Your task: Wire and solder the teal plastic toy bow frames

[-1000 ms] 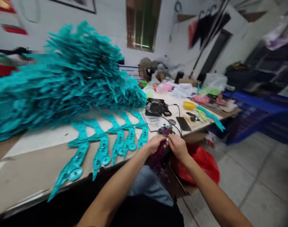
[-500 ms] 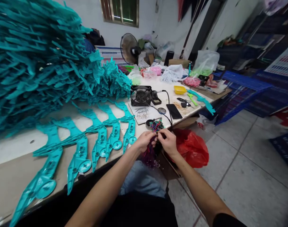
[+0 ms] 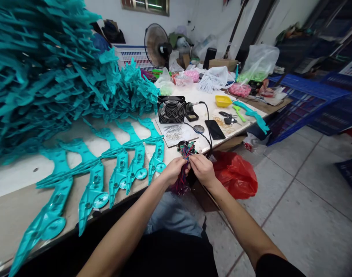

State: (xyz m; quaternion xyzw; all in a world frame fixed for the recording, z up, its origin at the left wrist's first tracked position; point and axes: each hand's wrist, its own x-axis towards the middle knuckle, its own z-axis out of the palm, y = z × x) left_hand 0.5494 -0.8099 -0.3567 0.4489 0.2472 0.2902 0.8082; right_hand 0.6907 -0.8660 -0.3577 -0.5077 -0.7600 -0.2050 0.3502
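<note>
A bundle of thin red, blue and purple wires (image 3: 182, 180) hangs over the table's front edge. Small green circuit boards (image 3: 190, 147) sit at its upper end. My left hand (image 3: 174, 170) is closed around the bundle just below the boards. From the other side, my right hand (image 3: 203, 168) pinches at the same spot, its fingertips touching the wires beside the left thumb. Which single wire it grips, if any, is too small to make out. Behind the boards, a round dark container (image 3: 182, 144) is partly hidden.
Several teal plastic parts (image 3: 90, 184) lie in a row at left before a tall teal pile (image 3: 49, 77). A square black fan (image 3: 171, 110), soldering iron holder (image 3: 191, 112), phone (image 3: 215, 129) and yellow tray (image 3: 223, 101) stand beyond my hands. A red bag (image 3: 236, 177) hangs at right.
The view has tipped down slightly, so the table's far things sit higher. My right fingers have straightened and closed in against the left hand at the wires.
</note>
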